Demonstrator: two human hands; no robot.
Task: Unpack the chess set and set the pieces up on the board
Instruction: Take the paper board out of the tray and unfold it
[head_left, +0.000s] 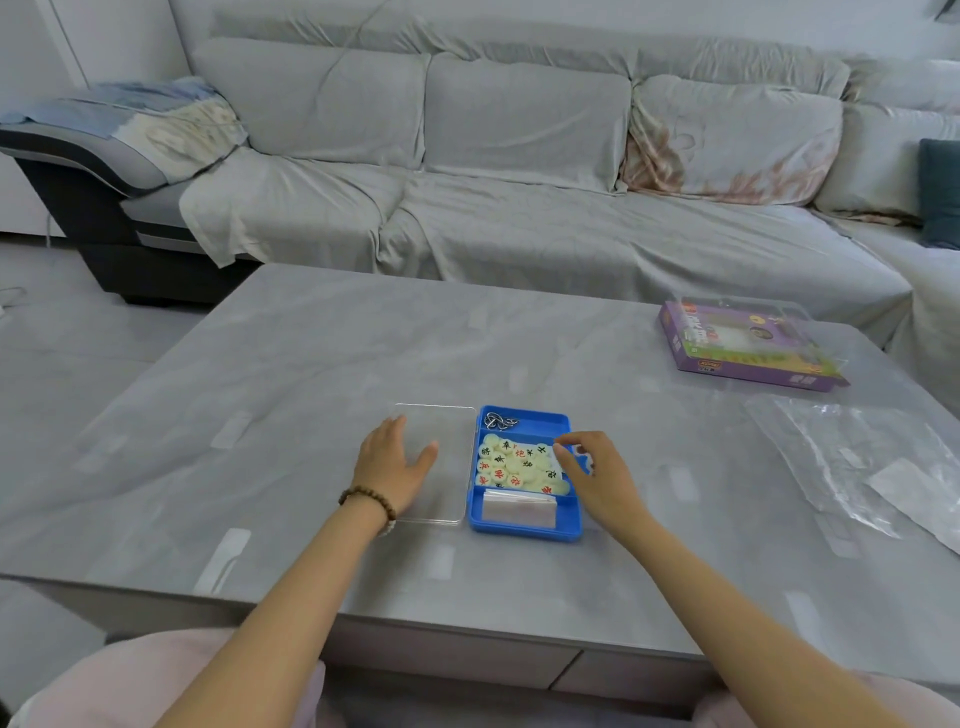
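Pale pink fabric over two knees at the bottom edge, bare forearms reaching forward from it onto a grey table (311, 389).

Spread flat on a clear lid (441, 499), fingers straight and relaxed: the left hand (395, 462), a beaded bracelet (366, 499) at its wrist. Lid lying flat on the table, touching the left side of a blue box (524, 532).

Hovering over the box's right wall, fingers curled, thumb and forefinger tips close together: the right hand (592, 478). Impossible to tell whether pinching a piece, gripping the wall, or holding nothing.

Just left of those right fingertips, heaped in the box's middle compartment: round cream chess pieces (514, 465) with red and black characters. In the near compartment, a white folded sheet (517, 506), possibly the board. In the far compartment, a tangle of metal rings (500, 421).

Judged early in the task: box opened, nothing more. No board laid out, no piece visible on the table. Left to do: spreading the board, lifting out every piece, placing each one.

Farther out on the right, crumpled clear plastic wrap (857, 457) and a purple box (748, 343). Beyond the table, a grey covered sofa (519, 208).
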